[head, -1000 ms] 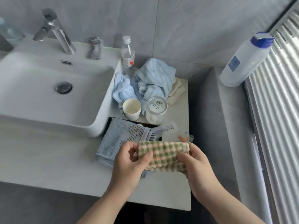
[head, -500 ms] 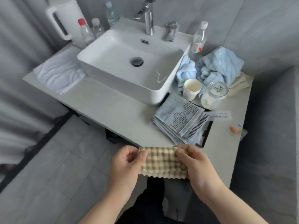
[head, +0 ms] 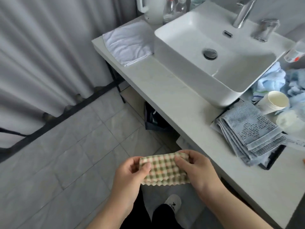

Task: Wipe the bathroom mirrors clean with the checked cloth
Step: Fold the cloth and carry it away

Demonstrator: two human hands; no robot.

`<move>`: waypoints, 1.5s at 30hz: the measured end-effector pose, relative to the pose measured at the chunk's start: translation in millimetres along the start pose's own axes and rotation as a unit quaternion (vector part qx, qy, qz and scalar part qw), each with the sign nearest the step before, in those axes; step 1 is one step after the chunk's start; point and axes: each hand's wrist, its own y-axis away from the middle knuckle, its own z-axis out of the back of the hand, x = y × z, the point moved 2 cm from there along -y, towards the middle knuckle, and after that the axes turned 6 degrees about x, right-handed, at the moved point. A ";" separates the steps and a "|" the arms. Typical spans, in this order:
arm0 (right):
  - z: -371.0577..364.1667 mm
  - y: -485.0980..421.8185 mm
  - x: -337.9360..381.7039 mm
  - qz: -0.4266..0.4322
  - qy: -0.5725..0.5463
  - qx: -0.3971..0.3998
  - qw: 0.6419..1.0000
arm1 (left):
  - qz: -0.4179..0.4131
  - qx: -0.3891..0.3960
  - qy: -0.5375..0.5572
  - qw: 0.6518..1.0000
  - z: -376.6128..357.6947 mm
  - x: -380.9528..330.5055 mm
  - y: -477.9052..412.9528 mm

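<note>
A long pale grey counter (head: pixel 166 90) runs from the top middle of the frame down to the lower right. A white square sink (head: pixel 214 50) sits on it near the top right. To the left of the sink, a folded white towel (head: pixel 127 42) lies flat at the counter's end. Behind that towel stand a white jug (head: pixel 152 12) and two clear bottles (head: pixel 170 10). At the right edge, just below the sink, a stack of folded blue-grey towels (head: pixel 249 131) lies on the counter. Beside it are a paper cup (head: pixel 274 102) tipped on its side and a heap of light blue cloths (head: pixel 270 80). Under the counter is a grey tiled floor (head: pixel 66 162)
</note>
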 end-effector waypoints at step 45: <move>-531.6 -320.3 290.3 0.053 0.116 0.301 0.945 | -0.051 -0.331 0.211 0.918 487.2 -207.8 -234.6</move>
